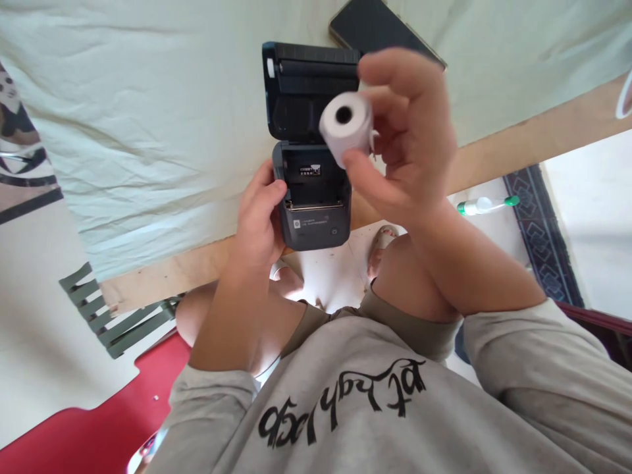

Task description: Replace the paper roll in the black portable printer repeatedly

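My left hand point(257, 220) grips the left side of a small dark label printer point(316, 227), thumb on its rim. The printer's lid point(301, 85) stands swung back, so the hollow paper bay shows, with a small printed sticker on its inner wall. In my right hand point(412, 131) is a white paper roll point(348, 128), pinched between thumb and fingers. Its open core faces up towards me, and it is held above the right side of the printer, covering part of the lid and bay. A loose paper end sticks out beside my fingers.
A dark smartphone point(375, 26) lies behind my right hand on the pale green tablecloth point(172, 131). The wooden table edge point(172, 276) runs below. On the floor to the right is a white bottle with green ends point(486, 205). A red seat point(108, 408) is at lower left.
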A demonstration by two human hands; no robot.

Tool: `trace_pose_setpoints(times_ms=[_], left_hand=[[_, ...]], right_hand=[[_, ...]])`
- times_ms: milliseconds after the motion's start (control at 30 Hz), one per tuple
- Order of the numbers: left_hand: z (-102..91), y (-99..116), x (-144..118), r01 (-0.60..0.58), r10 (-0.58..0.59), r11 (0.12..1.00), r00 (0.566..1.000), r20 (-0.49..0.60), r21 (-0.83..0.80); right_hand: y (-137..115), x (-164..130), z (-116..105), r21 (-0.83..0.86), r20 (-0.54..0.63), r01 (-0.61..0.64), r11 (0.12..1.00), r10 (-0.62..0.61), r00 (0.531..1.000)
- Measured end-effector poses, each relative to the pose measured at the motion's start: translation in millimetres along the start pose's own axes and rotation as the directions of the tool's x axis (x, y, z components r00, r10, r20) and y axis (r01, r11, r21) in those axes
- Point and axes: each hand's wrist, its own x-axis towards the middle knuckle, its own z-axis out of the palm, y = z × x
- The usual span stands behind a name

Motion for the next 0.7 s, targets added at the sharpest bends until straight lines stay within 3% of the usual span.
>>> trace_pose_setpoints(times_ms=[33,100,233,367,500,567,633,700], left_hand=[[-0.3,-0.3,0.1,-0.003,0.003,1.0,1.0,0.006,-0.001],[-0.9,-0.3,0.4,-0.01,0.01,1.0,1.0,0.01,0.01],[-1.6,-0.1,0.6,-0.013,0.013,0.999,1.0,0.0,0.036],[-1.2,-2.0,0.2,-0.03,0.031,0.999,0.999,0.042,-0.026],[-2.2,-2.2,-1.5,-0.056,0.061,0.996,0.996,0.073,-0.065],[-4.8,-1.4,-2.2,-0.048,0.052,0.998,0.994,0.093,-0.038],[-8.8,-1.5,-2.3,-0.036,0.03,0.998,0.994,0.109,0.048],[-13.8,-3.2,-1.5,-0.076,0.054,0.984,0.989,0.141,0.159]], right_hand=[[2.9,0.3,0.0,-0.087,0.063,0.101,0.991,-0.095,0.993],[9.2,2.2,-1.3,-0.237,0.203,0.346,0.908,-0.302,0.931],[17.0,8.5,0.6,-0.435,0.329,0.467,0.77,-0.347,0.878],[15.5,8.7,4.3,-0.532,0.36,0.631,0.565,-0.524,0.772],[12.0,-0.8,2.7,-0.503,0.359,0.787,0.358,-0.741,0.567],[12.0,-7.6,3.1,-0.414,0.357,0.854,0.314,-0.807,0.47],[13.5,-13.5,4.9,-0.343,0.356,0.887,0.31,-0.831,0.428],[16.0,-15.9,5.9,-0.299,0.391,0.899,0.319,-0.819,0.42]])
